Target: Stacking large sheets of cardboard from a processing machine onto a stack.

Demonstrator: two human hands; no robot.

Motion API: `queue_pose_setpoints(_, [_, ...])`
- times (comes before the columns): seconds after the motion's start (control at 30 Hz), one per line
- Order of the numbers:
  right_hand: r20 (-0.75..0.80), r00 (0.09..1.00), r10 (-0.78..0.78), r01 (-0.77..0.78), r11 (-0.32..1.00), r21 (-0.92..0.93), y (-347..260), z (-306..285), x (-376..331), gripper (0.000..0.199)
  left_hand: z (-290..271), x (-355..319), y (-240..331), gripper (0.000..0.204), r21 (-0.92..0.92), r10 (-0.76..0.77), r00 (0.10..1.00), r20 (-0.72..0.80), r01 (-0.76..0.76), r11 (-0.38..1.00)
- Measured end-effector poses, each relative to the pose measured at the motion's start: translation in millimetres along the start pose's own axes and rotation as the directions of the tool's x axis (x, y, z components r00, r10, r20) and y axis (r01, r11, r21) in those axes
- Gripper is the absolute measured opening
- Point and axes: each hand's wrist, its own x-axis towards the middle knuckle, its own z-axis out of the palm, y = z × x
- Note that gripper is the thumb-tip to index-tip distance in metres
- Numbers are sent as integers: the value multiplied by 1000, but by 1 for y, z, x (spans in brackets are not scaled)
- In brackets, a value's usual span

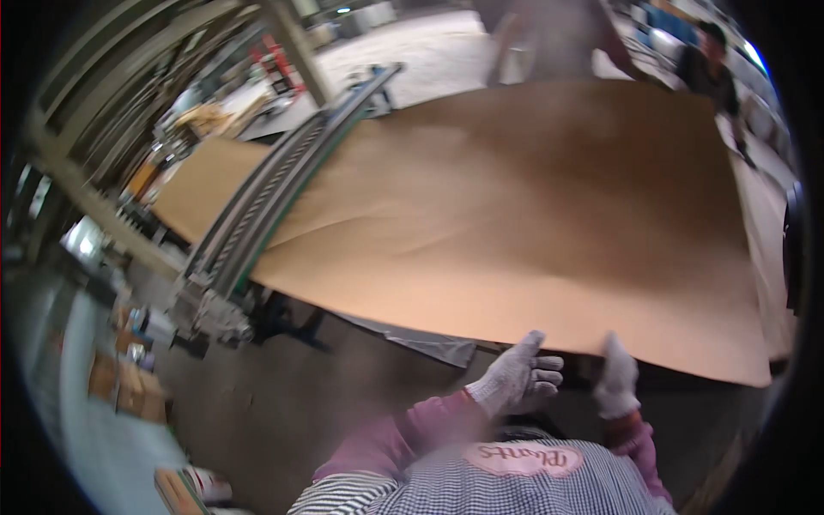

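A large brown cardboard sheet (532,215) fills the middle of the view, lying flat and slightly bowed. My left hand (518,378), in a white knit glove, holds the sheet's near edge with a thumb under it. My right hand (617,380), also gloved, grips the same near edge a little to the right. Both pink sleeves come up from the lower edge over a checked apron.
A roller conveyor (275,184) runs diagonally at the left, with another brown sheet (202,184) beyond it. Another person (708,69) stands at the far right end. Cardboard boxes (129,386) sit on the floor at lower left. Metal racking (103,86) stands at upper left.
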Motion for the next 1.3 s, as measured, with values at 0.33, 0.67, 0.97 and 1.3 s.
queue_pose_setpoints(0.33, [49,928,369,-345,800,491,-95,-15,-9,41,-172,-68,96,25,143,489,759,-429,-478,867])
queue_pose_setpoints(0.67, [407,767,496,-584,803,122,-19,173,-4,30,-141,-47,93,26,413,594,701,-394,-442,796])
queue_pose_setpoints(0.97, [347,867,358,-409,909,82,-84,117,14,36,-335,-93,231,30,489,615,151,-774,-474,732])
queue_pose_setpoints(1.3, [347,862,370,-420,904,78,-85,87,27,29,-245,-86,224,35,404,521,245,-817,-402,822])
